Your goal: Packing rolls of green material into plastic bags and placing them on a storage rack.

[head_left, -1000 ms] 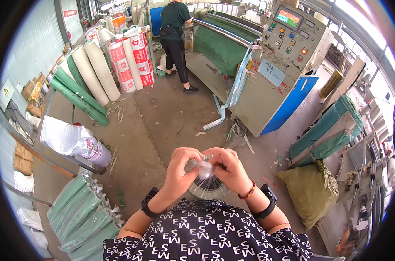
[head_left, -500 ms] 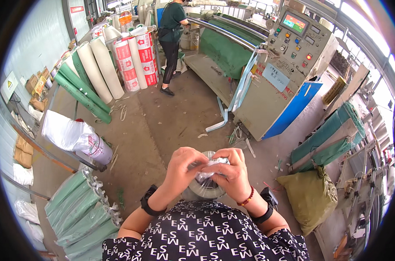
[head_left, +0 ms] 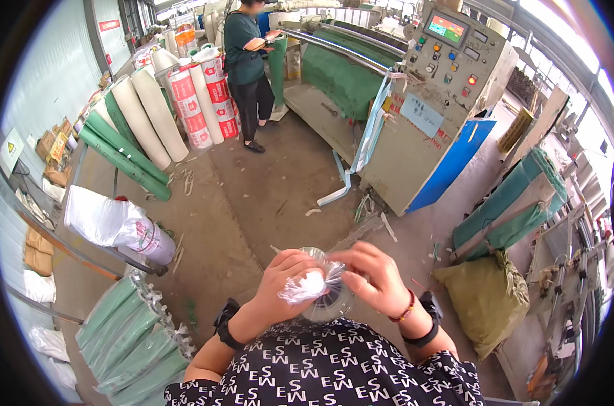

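My left hand is closed round a gathered bunch of clear plastic film, whose crumpled whitish end sticks out toward me. Beside it my right hand has thumb and fingers apart, and its fingertips, blurred by motion, are close to the film's edge. Whether they touch it I cannot tell. Just under both hands, close to my body, stands a round end wrapped in clear plastic, partly hidden by the hands and the film.
A control cabinet stands ahead to the right, next to a long machine with green sheet. A co-worker stands by it. Plastic-wrapped green rolls lie at left; an olive sack sits at right.
My hands have drawn apart. The left has turned and now closes round the film; the right has moved off to the right with its fingers opened. The co-worker has turned and raised a forearm.
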Motion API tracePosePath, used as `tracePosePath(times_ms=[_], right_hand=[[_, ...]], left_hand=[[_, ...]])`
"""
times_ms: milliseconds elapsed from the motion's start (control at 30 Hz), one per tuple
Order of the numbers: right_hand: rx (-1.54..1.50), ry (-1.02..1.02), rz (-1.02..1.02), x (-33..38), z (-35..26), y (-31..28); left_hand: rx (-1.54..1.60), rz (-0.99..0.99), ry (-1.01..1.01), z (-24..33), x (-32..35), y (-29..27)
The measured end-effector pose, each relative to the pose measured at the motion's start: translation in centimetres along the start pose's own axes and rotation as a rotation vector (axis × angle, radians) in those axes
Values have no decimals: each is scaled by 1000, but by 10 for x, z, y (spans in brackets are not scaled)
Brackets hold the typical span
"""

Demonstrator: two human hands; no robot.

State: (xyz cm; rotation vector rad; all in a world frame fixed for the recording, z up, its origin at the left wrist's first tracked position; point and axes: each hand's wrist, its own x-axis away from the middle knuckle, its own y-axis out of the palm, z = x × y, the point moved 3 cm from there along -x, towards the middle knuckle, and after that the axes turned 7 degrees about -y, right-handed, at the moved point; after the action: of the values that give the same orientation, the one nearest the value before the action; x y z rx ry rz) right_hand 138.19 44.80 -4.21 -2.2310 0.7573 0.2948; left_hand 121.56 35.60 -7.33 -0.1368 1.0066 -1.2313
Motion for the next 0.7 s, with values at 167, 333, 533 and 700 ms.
tracePosePath(times_ms=[167,333,533,700], right_hand=[[292,53,-329,19,-12,0],[280,31,-768,-1,-7,-13],[110,163,-1132,-18,-11,-10],[129,197,-1276,-28,-8,6]], left_hand=[[-58,35,61,2,1,6],[-100,-1,104,4,7,17],[-105,90,165,1,15,26],[-159,90,190,3,23,25]])
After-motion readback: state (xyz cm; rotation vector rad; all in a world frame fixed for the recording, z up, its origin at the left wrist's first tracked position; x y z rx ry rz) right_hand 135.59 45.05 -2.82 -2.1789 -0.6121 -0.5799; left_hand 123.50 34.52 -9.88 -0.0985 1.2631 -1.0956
